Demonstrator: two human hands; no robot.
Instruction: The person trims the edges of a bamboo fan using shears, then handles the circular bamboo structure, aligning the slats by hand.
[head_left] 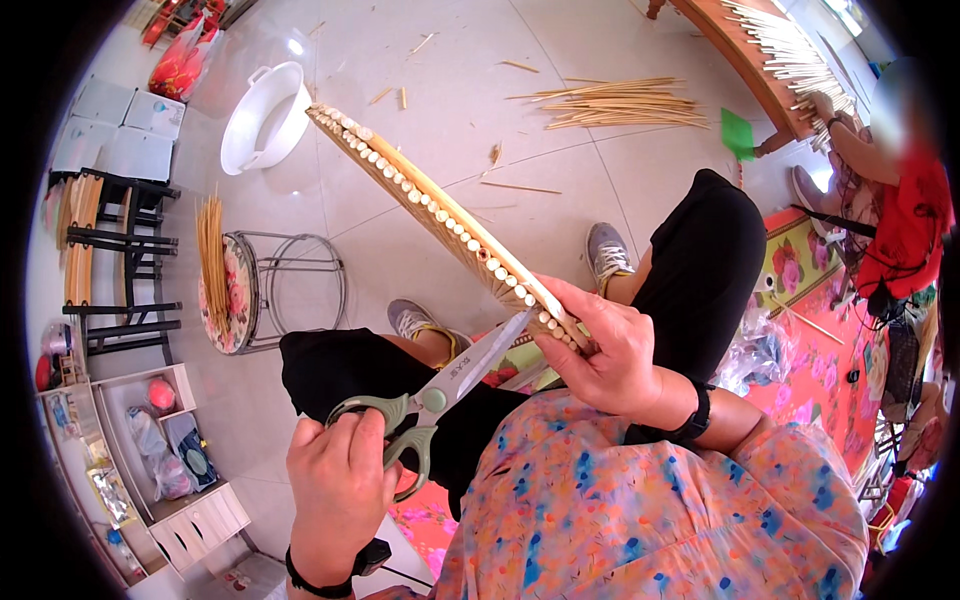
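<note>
My left hand grips a pair of scissors by green handles, fingers wrapped round the loops. The blades point up to the right, their tips touching or very near a panel of straw-coloured stalks. This panel is seen almost edge-on, with a row of pale round cut ends along it. My right hand pinches its lower end, thumb on the upper side. From there it slants up and away to the left over the floor. Whether a stalk lies between the blades is hard to make out.
Loose stalks lie on the tiled floor ahead. A stool bearing a stalk bundle and a white basin stand left. At far right, another person's hand is at pale stalks on a wooden table.
</note>
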